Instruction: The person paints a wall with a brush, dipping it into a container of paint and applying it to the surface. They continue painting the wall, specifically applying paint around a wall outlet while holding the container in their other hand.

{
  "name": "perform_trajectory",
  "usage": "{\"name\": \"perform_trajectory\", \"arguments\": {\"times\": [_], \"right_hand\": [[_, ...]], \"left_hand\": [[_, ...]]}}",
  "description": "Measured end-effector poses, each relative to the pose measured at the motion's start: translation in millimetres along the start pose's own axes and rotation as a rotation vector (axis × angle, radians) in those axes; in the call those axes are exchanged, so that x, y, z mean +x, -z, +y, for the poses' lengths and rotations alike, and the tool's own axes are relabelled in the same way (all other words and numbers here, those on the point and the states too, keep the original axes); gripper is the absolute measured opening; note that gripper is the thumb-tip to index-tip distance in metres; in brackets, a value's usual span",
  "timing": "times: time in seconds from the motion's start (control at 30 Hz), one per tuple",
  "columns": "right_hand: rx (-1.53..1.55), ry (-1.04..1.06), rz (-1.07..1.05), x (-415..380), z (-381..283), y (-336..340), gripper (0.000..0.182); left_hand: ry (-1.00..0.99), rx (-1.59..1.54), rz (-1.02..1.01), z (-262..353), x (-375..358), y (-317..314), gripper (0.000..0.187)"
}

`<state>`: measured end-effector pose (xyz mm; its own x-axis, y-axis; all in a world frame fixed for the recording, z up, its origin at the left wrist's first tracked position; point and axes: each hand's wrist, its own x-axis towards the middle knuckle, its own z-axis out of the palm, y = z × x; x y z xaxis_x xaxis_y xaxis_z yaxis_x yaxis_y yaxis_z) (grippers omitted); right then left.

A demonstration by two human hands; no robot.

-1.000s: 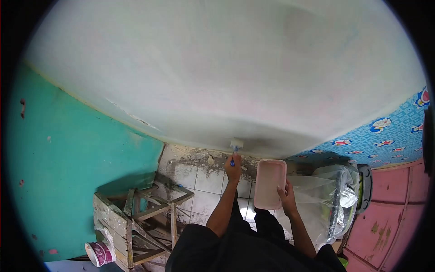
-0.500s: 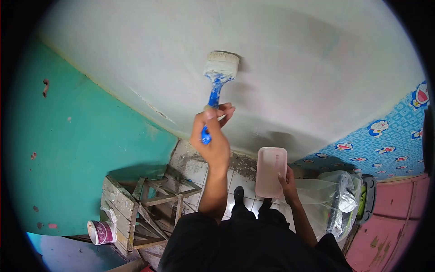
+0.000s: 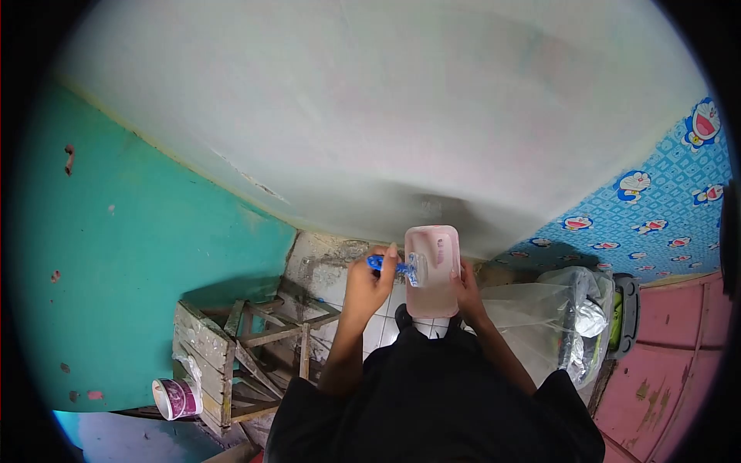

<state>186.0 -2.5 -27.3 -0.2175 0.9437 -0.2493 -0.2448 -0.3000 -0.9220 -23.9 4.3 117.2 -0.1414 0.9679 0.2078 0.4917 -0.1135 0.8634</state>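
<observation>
A blue-handled paintbrush (image 3: 392, 266) is held in my left hand (image 3: 370, 284), its fingers closed round the handle. The white-coated bristle end is over the left side of a pale pink tray (image 3: 432, 301), inside its rim. My right hand (image 3: 468, 292) grips the tray's right side, thumb toward the inside. Pale paint shows in the tray. Behind the tray rises the whitish wall (image 3: 370, 116), with a shadow low on it.
A worn wooden stand (image 3: 208, 363) is at the lower left, beside a purple and white bucket (image 3: 177, 398). Green wall (image 3: 154, 255) is on the left. At the right are blue cartoon-patterned wall covering (image 3: 602, 208), a plastic-wrapped item (image 3: 587, 324) and a pink panel (image 3: 664, 370).
My left hand has brought the brush down from the wall to the tray. The tray, in my right hand, has moved left and slightly up in view.
</observation>
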Motion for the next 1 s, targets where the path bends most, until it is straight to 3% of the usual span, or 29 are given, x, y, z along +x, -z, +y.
{"name": "perform_trajectory", "arguments": {"times": [0.13, 0.33, 0.43, 0.53, 0.63, 1.0], "right_hand": [[0.019, 0.031, 0.010, -3.4, -2.2, -20.4, 0.051], [0.017, 0.039, 0.009, -0.9, 19.5, -29.4, 0.057], [0.025, 0.041, 0.006, -2.3, 20.7, -32.3, 0.057], [0.053, 0.039, 0.010, -3.1, 18.9, -34.9, 0.056], [0.095, 0.005, 0.033, 1.4, 28.4, -35.4, 0.055], [0.120, -0.021, -0.020, 1.4, 24.4, -33.6, 0.055]], "left_hand": [[-0.177, 0.229, 0.027, -18.5, 3.8, -5.7, 0.025], [-0.229, 0.312, 0.005, -25.9, 7.4, -16.3, 0.026], [-0.147, 0.171, 0.023, -35.1, 5.1, -12.1, 0.027], [-0.171, 0.349, 0.057, -30.5, 4.2, -6.6, 0.028], [-0.193, 0.332, 0.006, -37.3, 1.6, -8.7, 0.027], [-0.165, 0.345, 0.103, -36.4, -2.7, -16.0, 0.030]]}}
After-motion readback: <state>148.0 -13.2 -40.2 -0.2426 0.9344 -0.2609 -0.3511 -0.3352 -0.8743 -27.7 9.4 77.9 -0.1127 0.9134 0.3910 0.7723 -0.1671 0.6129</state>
